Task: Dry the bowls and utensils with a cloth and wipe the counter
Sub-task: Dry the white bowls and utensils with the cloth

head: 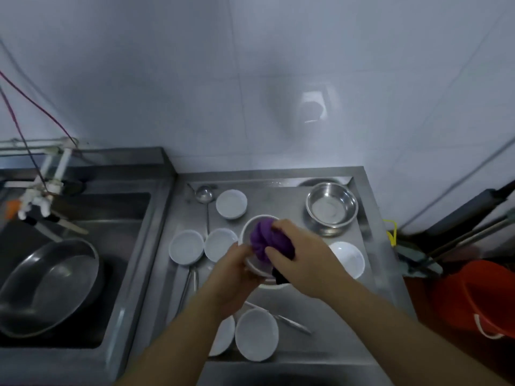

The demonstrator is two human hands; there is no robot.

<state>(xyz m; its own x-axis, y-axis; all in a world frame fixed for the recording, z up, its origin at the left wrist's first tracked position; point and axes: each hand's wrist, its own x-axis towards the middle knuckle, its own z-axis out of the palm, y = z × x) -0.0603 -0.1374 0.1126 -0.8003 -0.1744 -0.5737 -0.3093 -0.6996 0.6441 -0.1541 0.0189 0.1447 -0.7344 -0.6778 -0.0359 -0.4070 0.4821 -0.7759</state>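
Far left, a steel basin (47,285) tilted in the sink (133,227) under a white tap (41,196). On the steel tabletop (278,188), a ladle (204,195) beside small white bowls (186,247), with more white bowls at the near edge (256,334) and a knife (289,321) just behind them. At centre, left hand (237,277), grip curled round the near rim of a white bowl (252,227) raised above the tabletop. Inside that bowl, a bunched purple cloth (262,238), clamped in the grip of the right hand (301,254), fingers wrapped over it. Further right, a steel bowl (331,208) at the back, another white bowl (349,259) nearer. Off the tabletop's right edge, an orange bucket (479,296).
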